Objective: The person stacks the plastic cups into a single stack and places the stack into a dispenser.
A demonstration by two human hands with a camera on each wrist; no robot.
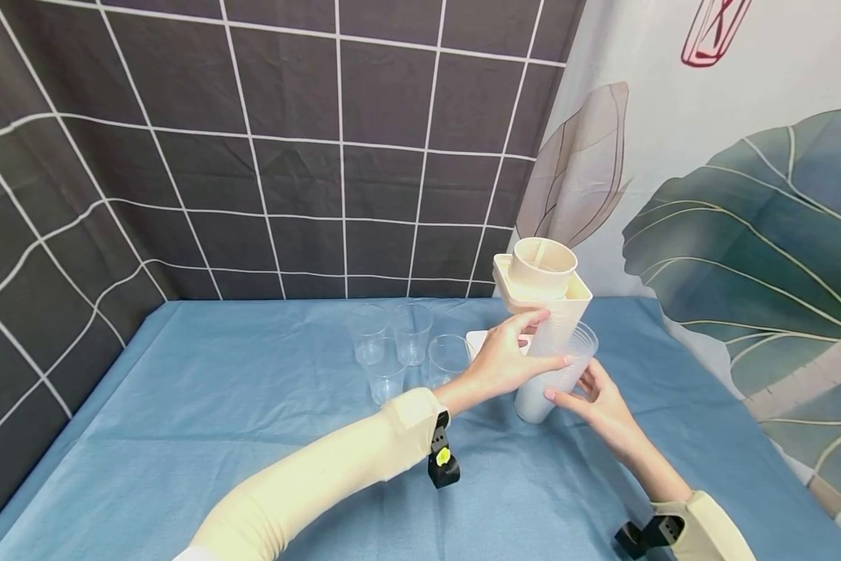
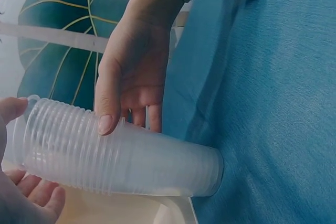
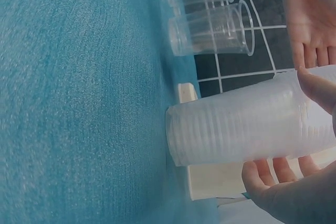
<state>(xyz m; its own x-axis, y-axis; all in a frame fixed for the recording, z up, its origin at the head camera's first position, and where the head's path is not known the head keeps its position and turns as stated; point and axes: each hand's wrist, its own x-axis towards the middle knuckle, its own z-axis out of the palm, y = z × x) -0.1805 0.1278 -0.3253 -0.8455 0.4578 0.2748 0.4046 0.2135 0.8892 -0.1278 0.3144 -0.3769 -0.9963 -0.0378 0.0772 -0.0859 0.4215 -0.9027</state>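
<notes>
Tall, translucent white plastic cup stack (image 1: pixel 550 379): tilted, between your hands. Your left hand (image 1: pixel 502 351) grips its rim end, thumb opposite fingers; your right hand (image 1: pixel 600 405) grips it lower down.

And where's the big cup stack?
In the head view, the cup stack is right of centre, in front of the cream stand, with clear cups to its left.

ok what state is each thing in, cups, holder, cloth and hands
stack of cups, nested, mouths up, held in both hands
four clear cups, upright, mouths up
cream holder, upright, round top open
blue cloth, spread out, creased
left hand, holding the stack
right hand, holding the stack
</notes>
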